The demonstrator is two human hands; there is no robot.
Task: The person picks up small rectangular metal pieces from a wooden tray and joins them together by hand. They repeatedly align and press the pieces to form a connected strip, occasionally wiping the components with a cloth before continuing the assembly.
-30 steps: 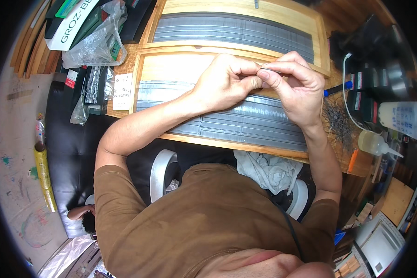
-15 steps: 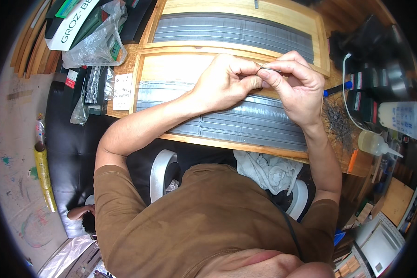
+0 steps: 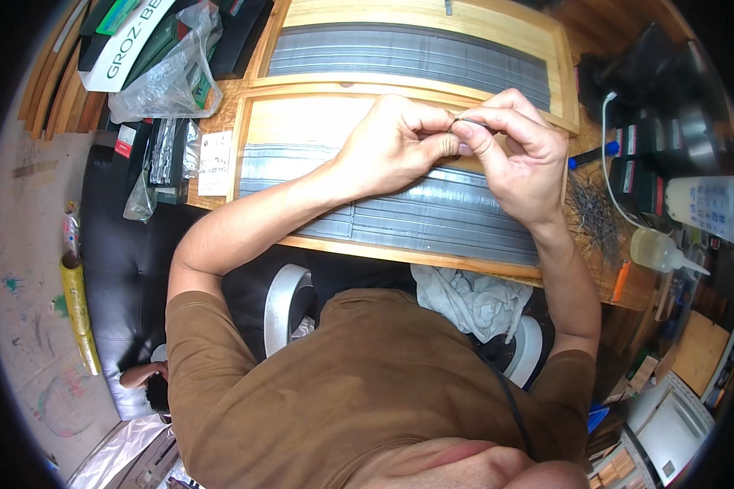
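Observation:
Above the near wooden tray [image 3: 240, 175], both of my hands meet with fingertips pinched. My left hand [image 3: 395, 138] and my right hand [image 3: 522, 147] hold between them a thin dark metal needle [image 3: 469, 122], of which only a short length shows. Rows of thin grey metal needles [image 3: 432, 208] lie packed side by side in the near tray, under my hands. A second wooden tray [image 3: 567, 73] stands just beyond it, with more grey needles [image 3: 408, 61] along its near side.
A loose heap of dark needles [image 3: 595, 216] lies right of the tray, near a blue marker [image 3: 593, 155] and a white cable [image 3: 606, 122]. A squeeze bottle [image 3: 656, 251] sits at the right edge. Boxes in a clear plastic bag [image 3: 171, 81] and a paper slip [image 3: 214, 163] lie left.
Both hands stay pinched together over the near tray. My right hand has shifted very slightly left; nothing else has visibly moved.

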